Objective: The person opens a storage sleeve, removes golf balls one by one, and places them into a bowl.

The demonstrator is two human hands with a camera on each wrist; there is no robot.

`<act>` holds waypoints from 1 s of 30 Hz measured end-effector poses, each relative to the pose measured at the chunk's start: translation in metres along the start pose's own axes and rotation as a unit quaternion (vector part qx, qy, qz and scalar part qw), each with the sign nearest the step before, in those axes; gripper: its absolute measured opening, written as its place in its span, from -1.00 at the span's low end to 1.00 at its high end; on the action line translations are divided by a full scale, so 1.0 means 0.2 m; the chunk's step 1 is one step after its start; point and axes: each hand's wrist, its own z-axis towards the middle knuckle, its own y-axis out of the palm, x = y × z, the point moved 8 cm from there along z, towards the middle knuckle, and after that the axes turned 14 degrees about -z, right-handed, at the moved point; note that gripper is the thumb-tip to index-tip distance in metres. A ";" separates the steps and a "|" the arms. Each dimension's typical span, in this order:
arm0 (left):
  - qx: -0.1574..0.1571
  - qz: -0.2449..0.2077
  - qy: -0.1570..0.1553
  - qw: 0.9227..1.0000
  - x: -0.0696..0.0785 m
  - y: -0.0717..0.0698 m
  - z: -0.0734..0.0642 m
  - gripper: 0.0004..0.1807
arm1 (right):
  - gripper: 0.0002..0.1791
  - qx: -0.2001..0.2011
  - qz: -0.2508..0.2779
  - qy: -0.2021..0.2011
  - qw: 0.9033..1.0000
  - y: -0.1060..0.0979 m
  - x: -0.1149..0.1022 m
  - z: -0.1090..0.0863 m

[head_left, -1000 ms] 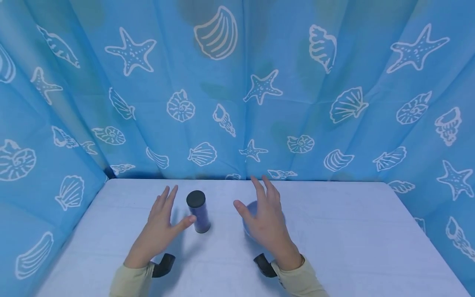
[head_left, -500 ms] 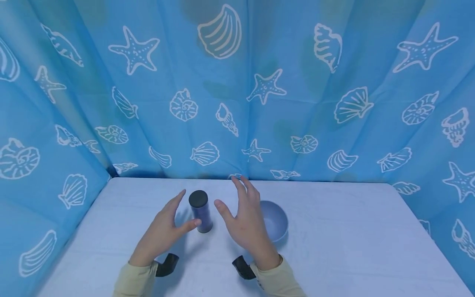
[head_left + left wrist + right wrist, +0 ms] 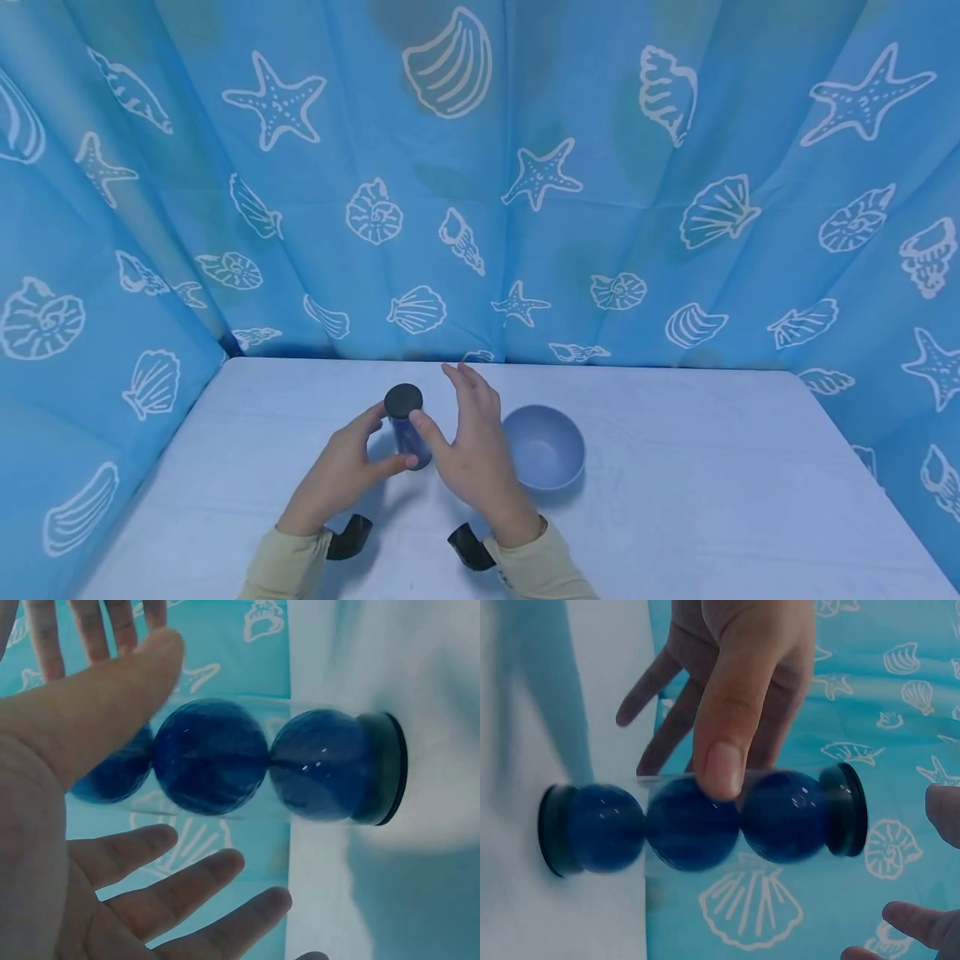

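Note:
A clear tube point(image 3: 412, 442) with black end caps stands upright on the table; in the left wrist view it contains blue balls point(image 3: 211, 756). My left hand point(image 3: 333, 471) is around its left side, thumb crossing in front, fingers spread and loosely extended beside it. In the right wrist view the left thumb point(image 3: 724, 769) overlaps the tube's middle. To the tube's right, my right hand point(image 3: 474, 454) is raised with fingers extended; its thumb tip overlaps the tube just below the top cap in the head view.
A blue-purple bowl point(image 3: 547, 454) sits on the table just right of my right hand. The white-covered table point(image 3: 712, 483) ends at a blue curtain point(image 3: 585, 233) printed with shells and starfish. Black wrist mounts point(image 3: 471, 548) jut inward from both sleeves.
My right hand has moved left from over the bowl to the tube, uncovering the bowl. The left hand has moved slightly right, around the tube. Tube and bowl stay in place.

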 end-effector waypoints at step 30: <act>0.073 -0.049 0.049 0.995 -0.02 0.09 0.01 -0.46 | -0.33 0.005 0.051 -0.039 0.998 0.11 -0.02 -0.02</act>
